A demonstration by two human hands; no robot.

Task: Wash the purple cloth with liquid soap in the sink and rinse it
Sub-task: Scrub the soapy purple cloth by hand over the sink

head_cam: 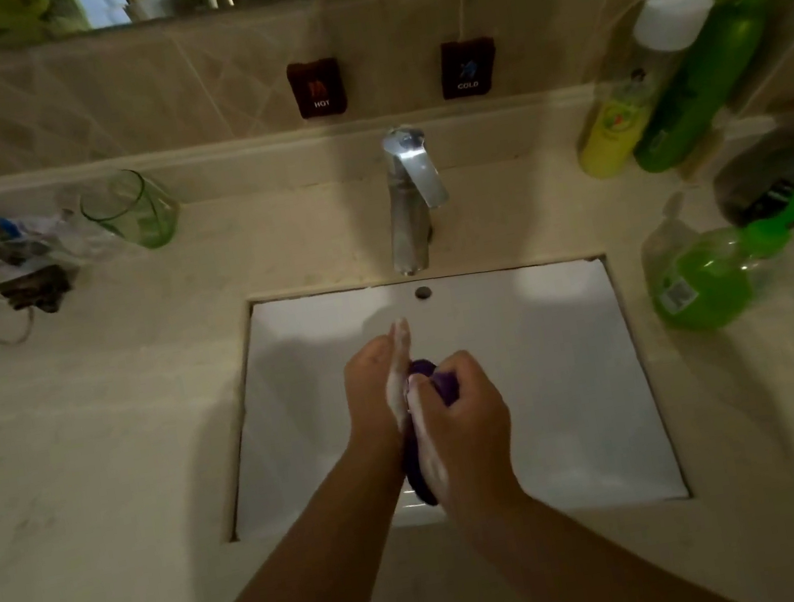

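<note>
Overhead, beige counter [96, 452] surrounds white sink [578, 376]; chrome faucet [412, 194] behind basin, no water visible. Green soap bottle [708, 277] lies on counter right of sink. Over basin centre, left hand [377, 387] flat, fingers straight and soapy, pressed against purple cloth [427, 374]. Right hand [464, 410] fingers curled, gripping the cloth between both hands.

2 bare forearms in view, no sleeves visible up to the frame edge. White soap lather coats the palm side and fingers of the left hand [380, 381] and the right hand [460, 415].
</note>
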